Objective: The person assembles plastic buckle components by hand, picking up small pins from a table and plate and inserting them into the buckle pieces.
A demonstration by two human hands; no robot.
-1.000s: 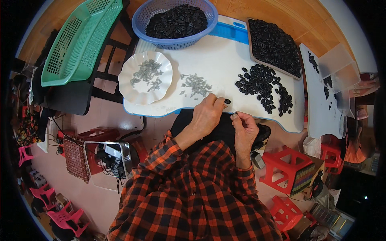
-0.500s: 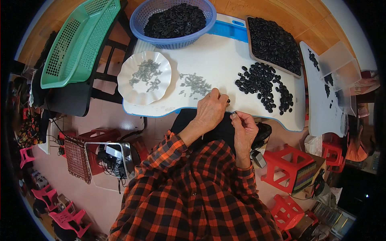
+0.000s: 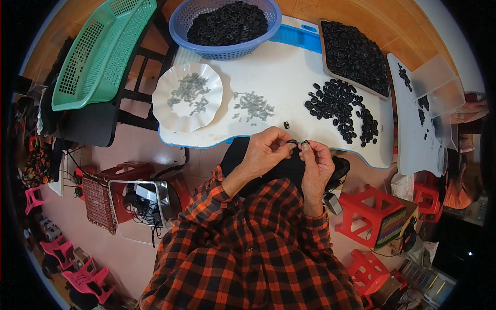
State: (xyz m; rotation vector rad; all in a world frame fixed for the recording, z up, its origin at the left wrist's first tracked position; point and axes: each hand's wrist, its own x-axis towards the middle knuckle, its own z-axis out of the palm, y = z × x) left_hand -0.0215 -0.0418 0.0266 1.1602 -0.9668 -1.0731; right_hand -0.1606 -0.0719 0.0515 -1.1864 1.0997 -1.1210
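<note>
My left hand (image 3: pixel 264 153) pinches a small black oval piece (image 3: pixel 292 141) just past the table's front edge. Close by on its right, my right hand (image 3: pixel 315 164) grips another small black piece (image 3: pixel 305 143) between thumb and forefinger. The fingertips nearly meet, and whether the two pieces touch I cannot tell. One loose black piece (image 3: pixel 287 125) lies on the white table (image 3: pixel 258 67) beyond my left fingers. A heap of small clear-grey pieces (image 3: pixel 254 106) lies to the left, and a spread of black oval pieces (image 3: pixel 333 106) to the right.
A white scalloped plate (image 3: pixel 161 111) with more grey pieces stands at the left. Behind are a blue-purple basket (image 3: pixel 227 50) and a tray (image 3: pixel 356 88), both full of black pieces. A green basket (image 3: pixel 98 93) sits far left; red stools (image 3: pixel 361 206) stand on the floor.
My left hand has come down from over the table edge toward my right hand, its fingers now beside the right ones. The loose black piece now shows plainly on the table.
</note>
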